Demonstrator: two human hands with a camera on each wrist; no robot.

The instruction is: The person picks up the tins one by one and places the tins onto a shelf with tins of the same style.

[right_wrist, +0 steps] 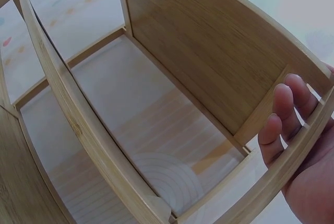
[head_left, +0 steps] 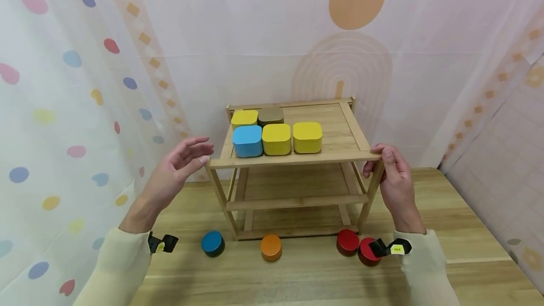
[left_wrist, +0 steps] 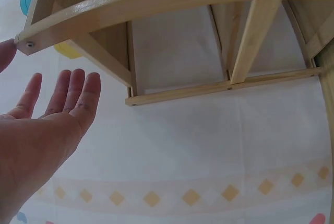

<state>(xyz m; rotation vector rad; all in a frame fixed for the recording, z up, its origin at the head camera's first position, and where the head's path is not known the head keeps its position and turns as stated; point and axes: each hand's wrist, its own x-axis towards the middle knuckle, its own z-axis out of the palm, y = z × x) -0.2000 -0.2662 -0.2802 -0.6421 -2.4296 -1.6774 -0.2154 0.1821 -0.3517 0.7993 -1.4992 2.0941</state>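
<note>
A three-tier wooden shelf [head_left: 335, 117] stands in the middle of the table. My right hand [head_left: 395, 178] holds its front right corner. In the right wrist view, several fingers [right_wrist: 284, 104] curl round the front right post. At the opposite corner, my left hand [head_left: 170, 171] has its fingers spread loosely, with the thumb tip at the end of the top rail. The top tier carries rounded square blocks: a light blue one [head_left: 247, 141] and two yellow ones [head_left: 276, 140] in front, with another yellow block [head_left: 244, 117] and a brown block [head_left: 271, 115] behind.
On the table [head_left: 238, 282] before the shelf lie a blue round block [head_left: 213, 243], an orange round block [head_left: 271, 248] and two red round blocks [head_left: 348, 242] at the right. A patterned curtain [head_left: 255, 27] hangs close behind the shelf and along the left.
</note>
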